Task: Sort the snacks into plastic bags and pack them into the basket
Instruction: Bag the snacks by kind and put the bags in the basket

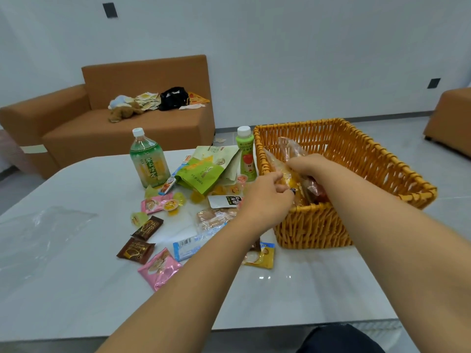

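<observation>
1. Fingers of the right hand [304, 164] and left hand [267, 197] pinch a filled plastic bag [290, 154].
2. The plastic bag sits inside the wicker basket [356, 159], at its near-left corner.
3. Loose snacks [158, 268] lie on the desk [76, 289], left of the basket.

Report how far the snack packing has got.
Done: little so far. In hand: both hands, left and right, hold one filled plastic bag in the basket. Left: the loose snacks on the table, with an empty bag waiting.
</observation>
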{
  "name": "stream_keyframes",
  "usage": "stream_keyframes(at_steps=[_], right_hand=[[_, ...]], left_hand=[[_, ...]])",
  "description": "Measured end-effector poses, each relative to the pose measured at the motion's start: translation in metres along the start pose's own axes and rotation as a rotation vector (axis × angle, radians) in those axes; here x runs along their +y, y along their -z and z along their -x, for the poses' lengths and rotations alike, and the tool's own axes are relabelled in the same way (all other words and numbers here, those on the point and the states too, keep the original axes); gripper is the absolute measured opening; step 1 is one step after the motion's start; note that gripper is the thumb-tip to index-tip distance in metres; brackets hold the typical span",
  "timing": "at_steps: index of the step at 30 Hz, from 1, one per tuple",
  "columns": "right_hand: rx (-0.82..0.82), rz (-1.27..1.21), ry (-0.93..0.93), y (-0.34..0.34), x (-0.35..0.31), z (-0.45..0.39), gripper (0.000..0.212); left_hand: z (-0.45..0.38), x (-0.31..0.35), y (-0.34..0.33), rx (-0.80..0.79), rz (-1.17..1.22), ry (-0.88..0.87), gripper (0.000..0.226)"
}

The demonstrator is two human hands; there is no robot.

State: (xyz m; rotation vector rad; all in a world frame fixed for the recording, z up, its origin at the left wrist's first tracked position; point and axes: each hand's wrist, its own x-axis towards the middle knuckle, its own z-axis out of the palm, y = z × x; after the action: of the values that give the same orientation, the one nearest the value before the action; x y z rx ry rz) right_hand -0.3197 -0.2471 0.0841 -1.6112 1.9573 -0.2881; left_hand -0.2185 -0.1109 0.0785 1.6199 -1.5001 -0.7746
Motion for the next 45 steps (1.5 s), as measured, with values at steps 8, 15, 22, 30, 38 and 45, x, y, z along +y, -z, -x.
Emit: stream_keyframes(at_steps=[8,15,22,30,38,45], right_hand=[[0.104,0.16,0.052,-0.001,0.003,0.015,0.04],[0.236,0.284,0.112,-0.016,-0.006,0.016,0.055],[0.178,0.085,0.018,-0.022,0.0,0.003,0.068],[-0.011,-0.638,0.026,-0.01,-0.005,0.013,0.054],[-0.121,-0.982,-0.016,0.011,0.007,0.036,0.03],[0.221,-0.857,0.179,0.006,0.006,0.054,0.028]], left_hand=[[0.001,-0.005,-0.003,0.117,-0.207,-0.137,0.039],[-0.036,0.017,0.01,0.085,-0.102,-0.166,0.031],[-0.094,0.038,0.005,-0.221,-0.117,0.047,0.062],[-0.114,0.028,-0.003,-0.146,-0.35,0.147,0.105],[-0.107,-0.006,0.011,-0.028,0.084,0.119,0.076],[-0.037,-0.026,0.039,0.0,0.323,0.18,0.049]])
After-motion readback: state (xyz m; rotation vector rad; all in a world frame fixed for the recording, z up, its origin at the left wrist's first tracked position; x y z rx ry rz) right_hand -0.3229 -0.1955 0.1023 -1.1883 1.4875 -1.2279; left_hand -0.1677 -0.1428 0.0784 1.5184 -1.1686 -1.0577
